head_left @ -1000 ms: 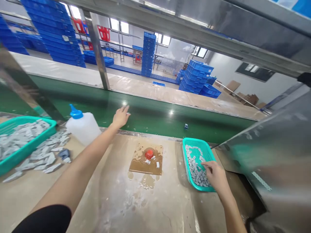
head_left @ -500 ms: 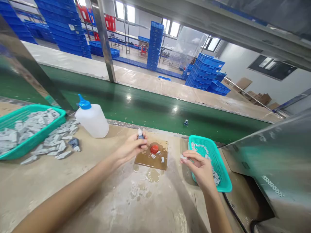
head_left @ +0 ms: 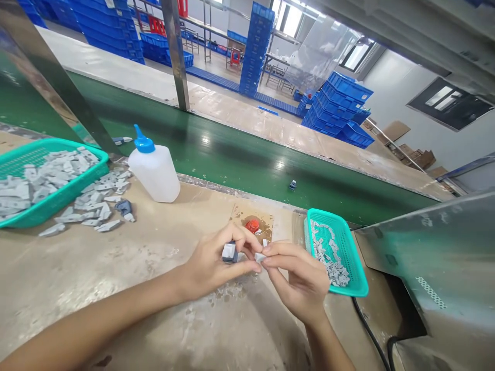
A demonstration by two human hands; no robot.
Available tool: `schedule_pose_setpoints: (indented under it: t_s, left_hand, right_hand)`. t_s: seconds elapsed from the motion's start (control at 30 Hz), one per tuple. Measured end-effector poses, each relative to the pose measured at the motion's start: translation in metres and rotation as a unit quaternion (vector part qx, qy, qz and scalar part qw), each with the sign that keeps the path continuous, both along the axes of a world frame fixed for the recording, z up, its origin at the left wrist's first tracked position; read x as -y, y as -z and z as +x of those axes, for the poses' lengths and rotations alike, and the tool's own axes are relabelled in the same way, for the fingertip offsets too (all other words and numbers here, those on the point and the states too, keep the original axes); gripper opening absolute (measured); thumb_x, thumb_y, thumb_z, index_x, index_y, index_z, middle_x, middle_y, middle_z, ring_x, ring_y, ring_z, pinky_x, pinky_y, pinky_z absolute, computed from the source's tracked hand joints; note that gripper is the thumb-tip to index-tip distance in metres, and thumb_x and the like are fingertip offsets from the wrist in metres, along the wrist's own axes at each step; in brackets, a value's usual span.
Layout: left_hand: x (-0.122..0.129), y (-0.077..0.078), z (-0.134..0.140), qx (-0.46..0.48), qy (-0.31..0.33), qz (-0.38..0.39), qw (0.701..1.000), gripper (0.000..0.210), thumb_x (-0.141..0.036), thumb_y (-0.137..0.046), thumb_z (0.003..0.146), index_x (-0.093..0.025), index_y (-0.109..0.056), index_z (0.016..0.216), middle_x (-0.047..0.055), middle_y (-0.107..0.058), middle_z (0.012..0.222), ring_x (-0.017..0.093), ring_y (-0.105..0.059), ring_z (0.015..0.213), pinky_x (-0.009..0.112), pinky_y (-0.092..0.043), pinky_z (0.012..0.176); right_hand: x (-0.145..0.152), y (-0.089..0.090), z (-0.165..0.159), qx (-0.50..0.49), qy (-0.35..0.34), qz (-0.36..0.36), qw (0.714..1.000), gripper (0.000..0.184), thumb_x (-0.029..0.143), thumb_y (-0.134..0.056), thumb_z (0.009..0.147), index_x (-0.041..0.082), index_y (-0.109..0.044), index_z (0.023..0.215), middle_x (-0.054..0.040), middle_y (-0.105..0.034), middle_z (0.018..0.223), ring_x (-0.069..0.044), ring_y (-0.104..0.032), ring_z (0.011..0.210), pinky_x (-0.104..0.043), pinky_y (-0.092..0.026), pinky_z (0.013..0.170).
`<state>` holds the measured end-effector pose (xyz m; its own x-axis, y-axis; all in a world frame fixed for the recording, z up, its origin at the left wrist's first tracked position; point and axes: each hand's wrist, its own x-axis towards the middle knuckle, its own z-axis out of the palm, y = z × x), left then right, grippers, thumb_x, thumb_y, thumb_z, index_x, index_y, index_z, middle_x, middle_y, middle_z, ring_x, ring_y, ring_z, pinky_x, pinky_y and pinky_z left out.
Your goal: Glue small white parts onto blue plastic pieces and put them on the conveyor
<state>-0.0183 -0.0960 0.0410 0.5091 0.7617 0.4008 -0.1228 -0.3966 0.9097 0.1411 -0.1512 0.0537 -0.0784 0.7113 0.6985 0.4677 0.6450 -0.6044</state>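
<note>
My left hand (head_left: 220, 255) is closed around a small dark grey and white plastic part (head_left: 229, 252), which shows between the thumb and the curled fingers. Fingertips of my right hand (head_left: 297, 273) pinch a small white plastic piece (head_left: 260, 256), held right at the left hand's thumb and forefinger. Whether that piece touches the dark part is hidden by the fingers. Just beyond the hands, a red round cap (head_left: 252, 225) sits on a wet brown board (head_left: 266, 212), with small white pieces beside it.
A green basket (head_left: 358, 257) of small white pieces stands right; another green basket (head_left: 77, 188) heaped with grey-white parts stands left, with loose parts (head_left: 93, 208) beside it. A white bottle (head_left: 157, 172) with blue nozzle stands near the green belt (head_left: 232, 154), which carries a small part (head_left: 293, 184).
My right hand has moved left with the white piece, away from the right basket, to meet my left hand. My left hand has come nearer and turned the dark part. The view has shifted slightly.
</note>
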Motion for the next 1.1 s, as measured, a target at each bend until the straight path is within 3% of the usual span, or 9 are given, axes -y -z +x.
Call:
schedule_pose_setpoints:
  t_s: [0.23, 0.33, 0.4, 0.5, 0.63, 0.83, 1.1]
  left_hand:
    - [0.0, 0.0, -0.001, -0.003, -0.014, 0.073, 0.997, 0.034, -0.021, -0.066, 0.07, -0.022, -0.032, 0.064, 0.001, -0.068, 0.07, 0.015, -0.064, 0.065, 0.027, -0.051, 0.058]
    - [-0.003, 0.004, 0.0, -0.009, -0.027, 0.057, 0.998, 0.031, -0.019, -0.063, 0.071, -0.022, -0.032, 0.065, 0.003, -0.068, 0.073, 0.015, -0.063, 0.066, 0.025, -0.05, 0.058]
    - [-0.01, 0.009, 0.001, -0.019, -0.056, 0.037, 0.998, 0.028, -0.017, -0.06, 0.072, -0.021, -0.033, 0.066, 0.003, -0.067, 0.074, 0.013, -0.062, 0.065, 0.024, -0.049, 0.058]
    - [-0.026, 0.018, 0.004, -0.051, -0.097, -0.017, 0.994, 0.027, -0.018, -0.058, 0.071, -0.02, -0.033, 0.063, 0.0, -0.065, 0.068, 0.012, -0.06, 0.063, 0.023, -0.045, 0.059]
    - [-0.045, 0.028, 0.005, -0.065, -0.096, -0.125, 0.985, 0.03, -0.019, -0.061, 0.064, -0.02, -0.031, 0.058, -0.003, -0.059, 0.058, 0.012, -0.058, 0.059, 0.023, -0.043, 0.058]
    - [-0.06, 0.038, 0.006, -0.005, -0.072, -0.288, 0.955, 0.029, -0.02, -0.064, 0.058, -0.019, -0.035, 0.063, -0.006, -0.055, 0.051, 0.007, -0.047, 0.045, 0.02, -0.035, 0.046]
    - [-0.065, 0.046, 0.007, 0.033, -0.085, -0.385, 0.918, 0.029, -0.016, -0.065, 0.057, -0.019, -0.045, 0.077, -0.01, -0.043, 0.052, 0.003, -0.037, 0.041, 0.016, -0.027, 0.04]
  right_hand:
    - [0.009, -0.003, 0.002, 0.161, 0.016, 0.057, 0.985, 0.036, -0.003, -0.052, 0.076, 0.018, -0.058, 0.104, -0.0076, -0.064, 0.089, -0.016, -0.062, 0.085, -0.028, -0.055, 0.073]
    - [0.004, 0.001, 0.006, 0.18, 0.034, 0.091, 0.979, 0.032, -0.003, -0.051, 0.076, 0.015, -0.06, 0.101, -0.0092, -0.065, 0.086, -0.017, -0.062, 0.083, -0.029, -0.055, 0.071]
    - [-0.007, 0.009, 0.011, 0.158, 0.068, 0.077, 0.982, 0.027, -0.002, -0.052, 0.077, 0.016, -0.063, 0.093, -0.0085, -0.065, 0.084, -0.016, -0.063, 0.079, -0.027, -0.054, 0.069]
    - [-0.031, 0.031, 0.023, 0.102, 0.121, -0.034, 0.987, 0.017, 0.005, -0.055, 0.077, 0.018, -0.066, 0.079, -0.005, -0.067, 0.077, -0.015, -0.064, 0.071, -0.025, -0.054, 0.063]
    - [-0.059, 0.063, 0.032, 0.081, 0.158, -0.147, 0.973, 0.015, 0.008, -0.056, 0.073, 0.018, -0.067, 0.069, -0.0033, -0.067, 0.071, -0.016, -0.064, 0.067, -0.027, -0.053, 0.062]
    - [-0.07, 0.088, 0.031, 0.113, 0.15, -0.175, 0.967, 0.018, 0.007, -0.053, 0.073, 0.019, -0.066, 0.07, -0.0046, -0.066, 0.073, -0.017, -0.061, 0.07, -0.028, -0.05, 0.064]
    - [-0.069, 0.091, 0.034, 0.132, 0.136, -0.151, 0.97, 0.019, 0.007, -0.051, 0.076, 0.018, -0.066, 0.072, -0.0051, -0.064, 0.072, -0.017, -0.061, 0.068, -0.028, -0.049, 0.062]
